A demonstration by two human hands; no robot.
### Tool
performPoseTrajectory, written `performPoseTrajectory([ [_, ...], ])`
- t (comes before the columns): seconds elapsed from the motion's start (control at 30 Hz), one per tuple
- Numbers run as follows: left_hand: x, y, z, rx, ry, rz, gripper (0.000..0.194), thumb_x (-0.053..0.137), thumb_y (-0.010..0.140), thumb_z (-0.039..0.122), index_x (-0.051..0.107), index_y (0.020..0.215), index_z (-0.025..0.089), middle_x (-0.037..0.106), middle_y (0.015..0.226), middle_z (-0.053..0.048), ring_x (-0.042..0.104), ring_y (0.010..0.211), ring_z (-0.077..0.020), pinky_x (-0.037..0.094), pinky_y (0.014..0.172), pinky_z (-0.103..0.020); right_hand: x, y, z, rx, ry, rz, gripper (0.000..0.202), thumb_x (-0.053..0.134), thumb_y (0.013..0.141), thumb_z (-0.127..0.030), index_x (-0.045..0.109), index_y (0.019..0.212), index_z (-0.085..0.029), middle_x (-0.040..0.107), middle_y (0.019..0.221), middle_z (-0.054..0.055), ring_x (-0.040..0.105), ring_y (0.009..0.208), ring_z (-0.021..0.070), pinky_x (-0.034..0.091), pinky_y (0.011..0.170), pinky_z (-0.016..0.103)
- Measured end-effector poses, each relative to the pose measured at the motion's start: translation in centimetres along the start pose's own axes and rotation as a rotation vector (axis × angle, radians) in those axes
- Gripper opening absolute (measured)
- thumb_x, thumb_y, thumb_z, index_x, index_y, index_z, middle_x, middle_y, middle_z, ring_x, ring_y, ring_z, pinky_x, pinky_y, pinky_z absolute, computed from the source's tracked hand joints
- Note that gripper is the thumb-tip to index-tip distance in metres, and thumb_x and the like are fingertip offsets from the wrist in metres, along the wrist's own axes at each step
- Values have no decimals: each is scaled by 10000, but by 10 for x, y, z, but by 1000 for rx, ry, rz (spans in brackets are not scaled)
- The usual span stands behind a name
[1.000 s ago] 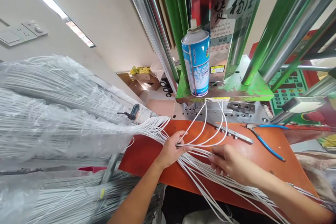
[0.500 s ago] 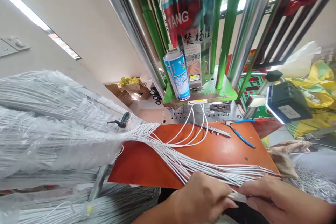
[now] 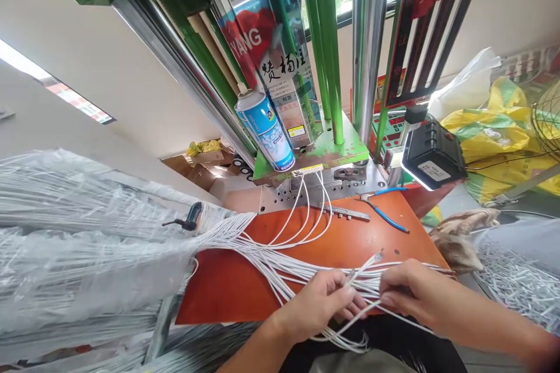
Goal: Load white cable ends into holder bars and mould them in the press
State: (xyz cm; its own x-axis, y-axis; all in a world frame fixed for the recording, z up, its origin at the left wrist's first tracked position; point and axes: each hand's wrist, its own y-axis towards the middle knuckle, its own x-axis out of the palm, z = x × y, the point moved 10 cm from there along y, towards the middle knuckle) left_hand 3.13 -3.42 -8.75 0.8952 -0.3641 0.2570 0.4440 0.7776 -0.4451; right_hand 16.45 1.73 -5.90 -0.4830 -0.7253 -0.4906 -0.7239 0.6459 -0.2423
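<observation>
A long bundle of white cables (image 3: 245, 242) runs from the left across the orange tabletop (image 3: 350, 239) towards me. My left hand (image 3: 326, 303) is closed around a few cables near their ends. Some of these ends stick up past its fingers, and a loop of cable hangs below. To the right, my right hand (image 3: 406, 288) pinches one white cable between thumb and fingers; its fingertips are partly hidden. Beneath and behind both hands lie more cables of the bundle. A few cables curve up under the green press plate (image 3: 341, 154).
On the press plate stands a blue spray can (image 3: 266, 128). Blue-handled pliers (image 3: 387, 217) and a metal bar (image 3: 350, 214) lie on the tabletop. A black box-shaped device (image 3: 433, 154) is to the right. Plastic-wrapped cables (image 3: 87, 262) fill the left side; white offcuts (image 3: 520, 268) lie at right.
The view has shifted. My hands, earlier close together low over the cables, are now raised and further apart, with cable ends showing above the left hand.
</observation>
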Motion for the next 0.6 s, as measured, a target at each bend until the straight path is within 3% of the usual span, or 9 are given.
performPoseTrajectory([
  [0.1,15,7,5,-35,-65,-145,552,714,878,611,535,1154,167,702,782,-37,580,498,-84,408,490,-178,10,23,4,70,213,-87,206,575,988,-351,663,881,-198,646,734,-14,556,601,127,385,528,238],
  [0.2,7,9,6,-64,-78,-141,507,703,902,578,557,1145,157,569,567,60,328,358,-35,208,373,-160,-1,41,16,89,339,68,328,636,962,-510,645,996,-184,647,778,2,602,655,157,460,559,258],
  [0.3,5,13,1,-122,-76,-174,485,711,890,582,641,1040,127,594,599,24,411,370,-46,277,365,-166,-19,41,15,22,287,365,450,549,1014,-558,601,1273,-194,704,1170,102,671,1060,242,552,911,364],
  [0.37,6,22,-1,-149,-86,-186,505,716,869,619,653,896,118,604,617,-5,483,392,-67,347,375,-180,-10,45,1,-73,198,334,451,464,1062,-526,568,1386,-230,640,1377,111,619,1233,250,511,1048,395],
  [0.43,-2,36,6,-115,-101,-126,547,685,876,658,627,784,122,567,585,-2,471,398,-62,331,372,-177,-5,53,-10,-169,111,277,407,391,1096,-468,608,1358,-244,673,1341,91,648,1191,228,532,1014,361],
  [0.47,-9,43,10,-83,-108,-71,553,670,887,663,626,787,120,542,566,12,421,388,-46,287,364,-169,-11,57,-10,-195,48,323,399,367,1105,-436,618,1343,-237,691,1302,90,659,1156,226,539,988,357],
  [0.57,-39,59,21,-13,-125,114,513,683,895,627,639,976,123,491,544,68,261,386,-15,164,368,-150,-50,69,3,-146,-337,624,379,368,1093,-377,647,1269,-190,701,1176,129,640,1063,290,524,900,442],
  [0.6,-48,63,22,-6,-118,163,520,701,881,625,633,1004,125,488,547,75,256,390,-14,162,370,-144,-57,74,8,-113,-478,667,363,381,1084,-363,667,1214,-181,696,1116,139,623,1019,312,510,845,460],
])
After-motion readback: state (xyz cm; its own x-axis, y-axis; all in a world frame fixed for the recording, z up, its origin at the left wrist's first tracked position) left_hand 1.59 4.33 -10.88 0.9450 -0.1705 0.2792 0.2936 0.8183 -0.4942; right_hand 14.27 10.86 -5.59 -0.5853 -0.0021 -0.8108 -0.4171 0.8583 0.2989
